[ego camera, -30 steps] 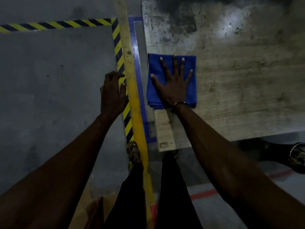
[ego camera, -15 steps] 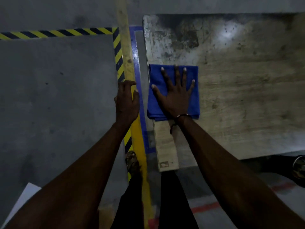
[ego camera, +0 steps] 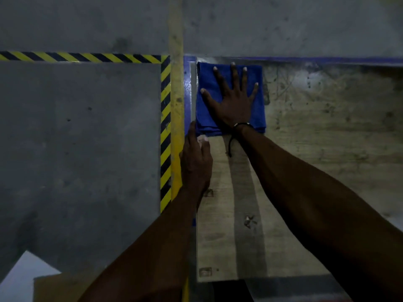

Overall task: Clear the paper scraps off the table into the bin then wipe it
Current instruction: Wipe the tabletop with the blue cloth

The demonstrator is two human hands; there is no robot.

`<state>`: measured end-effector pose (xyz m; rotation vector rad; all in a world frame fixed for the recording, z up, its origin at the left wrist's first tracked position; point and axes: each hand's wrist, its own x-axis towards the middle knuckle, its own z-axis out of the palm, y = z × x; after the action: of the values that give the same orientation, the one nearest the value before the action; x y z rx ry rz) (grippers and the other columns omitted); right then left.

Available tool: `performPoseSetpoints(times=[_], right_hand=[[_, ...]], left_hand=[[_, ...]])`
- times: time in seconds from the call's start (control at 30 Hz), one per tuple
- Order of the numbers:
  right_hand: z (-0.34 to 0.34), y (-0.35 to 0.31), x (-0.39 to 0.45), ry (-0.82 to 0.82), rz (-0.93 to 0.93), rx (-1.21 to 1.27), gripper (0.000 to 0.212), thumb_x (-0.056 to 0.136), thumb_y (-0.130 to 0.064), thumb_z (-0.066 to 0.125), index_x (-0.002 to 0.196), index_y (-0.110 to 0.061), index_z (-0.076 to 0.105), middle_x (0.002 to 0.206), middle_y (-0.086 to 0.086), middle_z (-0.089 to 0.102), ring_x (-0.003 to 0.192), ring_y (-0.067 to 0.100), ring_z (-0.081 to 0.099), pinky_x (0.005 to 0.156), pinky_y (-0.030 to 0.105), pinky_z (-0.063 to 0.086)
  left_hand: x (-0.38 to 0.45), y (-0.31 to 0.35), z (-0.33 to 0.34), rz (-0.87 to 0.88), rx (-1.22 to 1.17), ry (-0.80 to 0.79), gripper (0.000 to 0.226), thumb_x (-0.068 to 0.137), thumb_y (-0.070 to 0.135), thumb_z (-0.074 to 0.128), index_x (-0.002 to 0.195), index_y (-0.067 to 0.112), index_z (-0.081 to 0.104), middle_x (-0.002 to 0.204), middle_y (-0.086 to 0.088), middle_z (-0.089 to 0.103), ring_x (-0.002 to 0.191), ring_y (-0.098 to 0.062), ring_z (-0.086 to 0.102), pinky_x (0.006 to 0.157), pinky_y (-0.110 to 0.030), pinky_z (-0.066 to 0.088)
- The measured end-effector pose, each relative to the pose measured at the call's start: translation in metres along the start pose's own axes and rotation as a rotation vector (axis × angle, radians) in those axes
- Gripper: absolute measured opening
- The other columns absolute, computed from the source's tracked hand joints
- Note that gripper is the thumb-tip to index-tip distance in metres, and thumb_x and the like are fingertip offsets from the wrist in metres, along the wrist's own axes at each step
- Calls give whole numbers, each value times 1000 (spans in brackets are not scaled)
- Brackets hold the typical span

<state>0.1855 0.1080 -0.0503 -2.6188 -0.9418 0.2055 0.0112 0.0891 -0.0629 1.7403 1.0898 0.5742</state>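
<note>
A folded blue cloth point(ego camera: 207, 110) lies on the far left corner of the worn wooden table point(ego camera: 327, 149). My right hand point(ego camera: 232, 101) presses flat on the cloth with its fingers spread; a dark cord hangs from that wrist. My left hand point(ego camera: 196, 162) rests on the table's left edge, just short of the cloth's near corner, and holds nothing. No paper scraps show on the visible tabletop.
Left of the table runs a grey concrete floor with blue tape point(ego camera: 187, 88), a yellow line point(ego camera: 176, 105) and black-and-yellow hazard tape point(ego camera: 165, 127). A brown cardboard piece point(ego camera: 56, 286) and a white sheet point(ego camera: 21, 273) lie at the bottom left.
My right hand has pushed the cloth away from me, up to the table's far left corner. My left hand has moved right, from above the floor onto the table's edge.
</note>
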Motion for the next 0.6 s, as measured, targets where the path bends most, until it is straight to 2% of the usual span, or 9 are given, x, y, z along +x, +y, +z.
performPoseSetpoints(times=[0.07,0.13,0.2,0.3,0.37,0.47,0.6], right_hand=[[0,1,18,-4,-18,-11,81,92,-90,30,163,-53,17,178,-6,1,164,25,-8,125,69,-8],[-1,0,32,-20,-22,-24,81,93,-89,29,164,-52,17,178,-5,2,164,26,-7,125,69,-7],[0,0,38,-23,-33,-39,81,93,-89,30,164,-51,17,178,-5,2,164,26,-7,125,69,-7],[0,5,20,9,-81,-48,81,95,-87,31,165,-48,18,178,-3,3,164,28,-6,125,69,-6],[2,11,-6,31,-102,-65,80,96,-85,33,165,-47,20,178,-3,4,164,29,-4,126,68,-5],[2,14,-22,14,-96,-78,81,94,-86,34,164,-49,19,178,-3,3,164,28,-4,126,68,-3],[0,1,28,5,-43,-39,82,92,-90,30,164,-50,20,178,-3,4,164,28,-4,125,69,-4]], left_hand=[[-5,-1,2,53,59,31,58,110,26,53,163,16,32,159,-11,49,133,-14,44,100,-7,29],[-4,-3,3,80,90,40,57,109,26,51,162,12,33,160,-13,47,136,-16,41,104,2,21],[-3,-6,3,78,111,47,58,109,30,48,161,10,34,160,-13,47,139,-17,41,107,3,17],[-5,-3,2,53,125,40,59,108,34,47,162,12,34,160,-10,47,140,-16,42,108,-6,24],[-4,1,0,38,95,27,61,106,33,47,163,15,33,159,-8,49,135,-15,46,105,-15,34],[-4,1,-2,27,43,-2,65,103,34,48,164,18,31,156,-8,52,129,-18,52,104,-41,49],[-4,-4,1,-2,113,20,70,101,49,44,163,20,31,161,-4,47,143,-23,48,115,-47,44]])
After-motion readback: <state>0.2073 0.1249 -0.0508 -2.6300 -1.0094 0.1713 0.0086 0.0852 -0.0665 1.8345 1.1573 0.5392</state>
